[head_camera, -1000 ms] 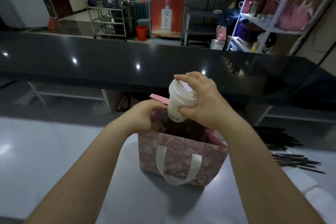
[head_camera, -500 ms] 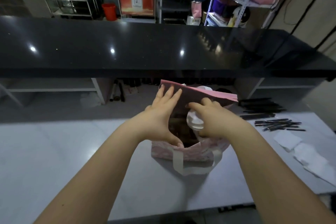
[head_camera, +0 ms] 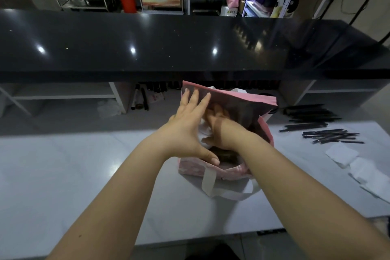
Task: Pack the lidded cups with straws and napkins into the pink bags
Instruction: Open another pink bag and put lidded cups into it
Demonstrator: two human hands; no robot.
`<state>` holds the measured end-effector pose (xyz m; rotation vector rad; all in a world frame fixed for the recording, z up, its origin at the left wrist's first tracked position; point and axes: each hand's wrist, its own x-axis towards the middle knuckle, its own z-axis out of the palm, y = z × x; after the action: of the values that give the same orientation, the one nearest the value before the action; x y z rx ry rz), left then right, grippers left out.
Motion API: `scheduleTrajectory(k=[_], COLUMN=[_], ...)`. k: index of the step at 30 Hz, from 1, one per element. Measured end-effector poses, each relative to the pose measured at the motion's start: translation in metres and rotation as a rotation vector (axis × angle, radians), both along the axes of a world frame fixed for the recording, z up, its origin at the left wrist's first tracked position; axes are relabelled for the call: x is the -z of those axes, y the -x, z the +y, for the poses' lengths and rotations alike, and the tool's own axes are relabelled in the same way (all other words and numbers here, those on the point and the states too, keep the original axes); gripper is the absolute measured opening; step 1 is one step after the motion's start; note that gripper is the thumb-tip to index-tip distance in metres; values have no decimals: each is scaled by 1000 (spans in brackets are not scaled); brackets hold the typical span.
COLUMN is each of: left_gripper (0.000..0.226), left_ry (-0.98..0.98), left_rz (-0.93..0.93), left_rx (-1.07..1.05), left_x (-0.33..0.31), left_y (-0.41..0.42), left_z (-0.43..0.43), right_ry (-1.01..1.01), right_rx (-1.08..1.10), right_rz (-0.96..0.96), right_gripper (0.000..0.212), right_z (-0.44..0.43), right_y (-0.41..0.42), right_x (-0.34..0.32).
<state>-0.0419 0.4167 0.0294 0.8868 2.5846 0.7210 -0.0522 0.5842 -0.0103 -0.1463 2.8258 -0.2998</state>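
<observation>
1. So the pink bag (head_camera: 232, 172) is standing upright on the white bench (head_camera: 63, 164), mouth open, with its white handle (head_camera: 207, 183) flopping down over the near side
2. Left hand (head_camera: 187, 133) is spreading wide with straight fingers, pressing flat against the inner face of the bag's far wall while the thumb is resting at the near rim, so it's propping the mouth apart and gripping nothing
3. Right hand (head_camera: 218, 121) is reaching down inside the bag and wrapping round the lidded cup (head_camera: 205, 133); only bits of white are peeking out between the two hands, and the fingertips are sitting in shadow
4. Cup is sitting inside the bag, toward its left side and below the rim; can't tell whether it's touching the bottom
5. Black straws (head_camera: 331, 136) are lying in a loose pile on the bench to the right of the bag, well apart from it, with another bundle just behind them
6. White napkins (head_camera: 341, 153) are lying just in front of the straws, near the bench's right edge
7. Glossy black counter (head_camera: 147, 48) is running across behind the bench, with shelving showing beyond it
</observation>
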Motion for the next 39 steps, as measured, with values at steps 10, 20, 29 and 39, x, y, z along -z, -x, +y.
scheduleTrajectory(k=[10,20,29,39], left_gripper=[146,147,129,60], left_ry=[23,137,175,314], left_rz=[75,297,320,564], left_rx=[-13,-16,-116,-170], left_x=[4,14,9,-24], left_y=[-7,-23,-23,-1], left_z=[1,6,15,34], right_ry=[-81,-262,-212,346], right_rx=[-96,-277,-247,-25], right_rz=[-19,-45,-176,130], right_gripper=[100,102,103,36], right_z=[-3,13,20,71], right_y=[-9,-31,-18,-39], right_x=[10,45,34,-103])
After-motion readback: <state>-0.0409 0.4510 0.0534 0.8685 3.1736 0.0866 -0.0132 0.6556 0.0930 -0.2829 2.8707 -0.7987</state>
